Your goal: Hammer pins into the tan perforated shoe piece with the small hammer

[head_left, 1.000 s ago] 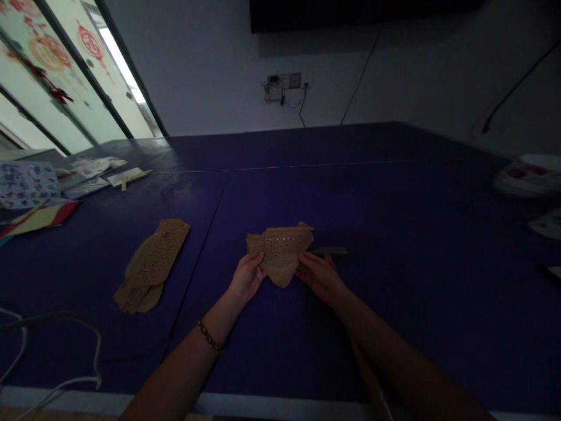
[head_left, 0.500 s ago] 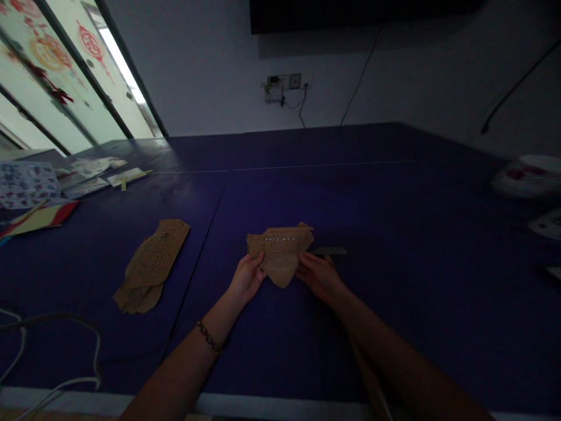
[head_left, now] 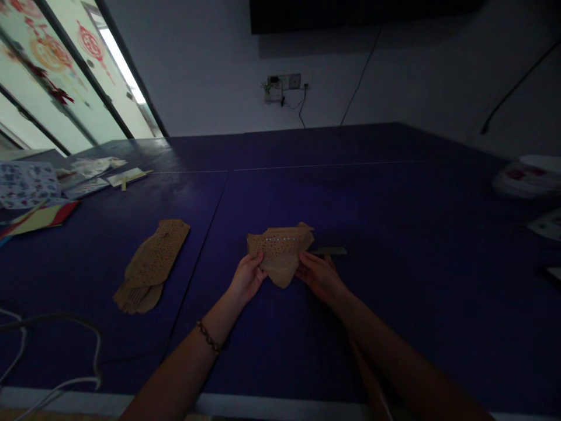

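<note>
One brown perforated piece [head_left: 280, 260] is held above or against the near middle of the surface [head_left: 403, 234]; whether it is lifted clear cannot be told. Its lower edge is pointed, and a row of small light holes is seen near its top. It is gripped by two hands: its left edge is pinched by the left hand [head_left: 248, 282], with the thumb laid on the front, and its right edge is pinched likewise by the right hand [head_left: 321, 279]. The fingers [head_left: 305, 258] of both are closed on the piece, their tips partly hidden behind it. Compared with the frame half a second ago, no clear change is seen: the piece is kept in the same place, at the same tilt, and both grips are unaltered. One flat grey strip [head_left: 333, 251] is seen just beyond the right hand, by which it is partly covered. One bracelet [head_left: 209, 337] is worn on the left wrist. To the left, well apart from the hands, one pile of brown pieces [head_left: 153, 266] is laid; its pieces overlap and cannot be counted. Farther left, one patterned item [head_left: 28, 184] is set near loose papers, and one rounded white container [head_left: 532, 175] is placed at the far right.
</note>
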Demonstrator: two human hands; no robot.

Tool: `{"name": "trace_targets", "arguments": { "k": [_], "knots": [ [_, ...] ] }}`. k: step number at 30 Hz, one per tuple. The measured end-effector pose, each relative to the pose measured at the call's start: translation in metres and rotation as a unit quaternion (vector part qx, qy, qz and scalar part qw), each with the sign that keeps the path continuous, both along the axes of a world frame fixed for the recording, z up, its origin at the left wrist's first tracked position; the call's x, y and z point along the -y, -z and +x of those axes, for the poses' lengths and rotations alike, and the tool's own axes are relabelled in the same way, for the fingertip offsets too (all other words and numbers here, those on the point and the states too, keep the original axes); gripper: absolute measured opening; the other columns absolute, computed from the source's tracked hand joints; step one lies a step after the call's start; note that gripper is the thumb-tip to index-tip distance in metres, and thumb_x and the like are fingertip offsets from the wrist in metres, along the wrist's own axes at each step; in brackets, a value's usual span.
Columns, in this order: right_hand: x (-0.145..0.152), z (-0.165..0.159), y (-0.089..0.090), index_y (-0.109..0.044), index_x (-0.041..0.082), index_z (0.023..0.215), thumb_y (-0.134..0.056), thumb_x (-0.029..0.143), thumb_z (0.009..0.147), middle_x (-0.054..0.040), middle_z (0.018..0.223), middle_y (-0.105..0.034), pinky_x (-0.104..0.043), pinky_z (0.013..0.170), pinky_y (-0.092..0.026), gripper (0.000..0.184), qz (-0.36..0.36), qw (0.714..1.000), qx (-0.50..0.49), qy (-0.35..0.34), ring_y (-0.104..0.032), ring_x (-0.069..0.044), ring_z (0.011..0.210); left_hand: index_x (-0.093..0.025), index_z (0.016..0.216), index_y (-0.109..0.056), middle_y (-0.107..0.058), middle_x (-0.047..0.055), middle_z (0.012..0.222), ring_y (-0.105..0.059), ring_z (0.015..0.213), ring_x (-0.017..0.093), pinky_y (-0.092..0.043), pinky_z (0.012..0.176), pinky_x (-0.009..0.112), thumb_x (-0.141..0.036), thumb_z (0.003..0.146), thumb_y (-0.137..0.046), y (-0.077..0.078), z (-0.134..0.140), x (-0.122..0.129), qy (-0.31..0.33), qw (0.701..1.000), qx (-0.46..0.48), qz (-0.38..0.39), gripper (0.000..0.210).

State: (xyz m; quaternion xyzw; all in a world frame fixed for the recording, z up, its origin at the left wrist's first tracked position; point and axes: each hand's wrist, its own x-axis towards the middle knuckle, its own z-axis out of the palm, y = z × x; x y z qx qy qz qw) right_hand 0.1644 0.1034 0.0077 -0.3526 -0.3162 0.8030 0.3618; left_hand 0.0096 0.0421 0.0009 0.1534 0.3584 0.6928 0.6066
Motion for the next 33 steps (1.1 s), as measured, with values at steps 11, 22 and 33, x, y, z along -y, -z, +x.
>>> {"name": "trace_targets", "arguments": {
  "k": [11,22,33],
  "knots": [
    [-0.0005,-0.0002,0.0020,-0.063,0.019,0.076,-0.063,0.023,0.070,-0.0048,0.072,-0.068,-0.037,0.078,-0.046,0.007,0.002,1.000,0.000,0.007,-0.063,-0.019,0.079,-0.013,0.093,-0.058,-0.065,0.011,0.099,-0.059,0.096,0.020,-0.045,0.087,0.034,-0.013,0.076,-0.053,-0.0004,0.0000,0.0004,-0.002,1.000,0.007,-0.005,0.018],
    [0.0000,-0.0003,-0.0012,-0.064,0.019,0.076,-0.061,0.020,0.070,-0.0036,0.073,-0.069,-0.035,0.076,-0.046,0.006,-0.003,1.000,-0.009,0.001,-0.064,-0.017,0.074,-0.013,0.094,-0.058,-0.065,0.011,0.099,-0.059,0.096,0.020,-0.045,0.087,0.034,-0.014,0.076,-0.053,-0.0012,0.0006,0.0012,-0.003,1.000,0.007,-0.004,0.018],
    [-0.0007,0.0000,0.0013,-0.064,0.019,0.075,-0.062,0.020,0.070,-0.0034,0.072,-0.069,-0.034,0.077,-0.047,0.005,-0.009,1.000,-0.016,0.005,-0.064,-0.017,0.071,-0.013,0.091,-0.059,-0.065,0.009,0.097,-0.061,0.091,0.018,-0.046,0.086,0.032,-0.013,0.077,-0.052,-0.0012,0.0009,0.0009,-0.005,1.000,0.003,-0.002,0.015]
  ]
}}
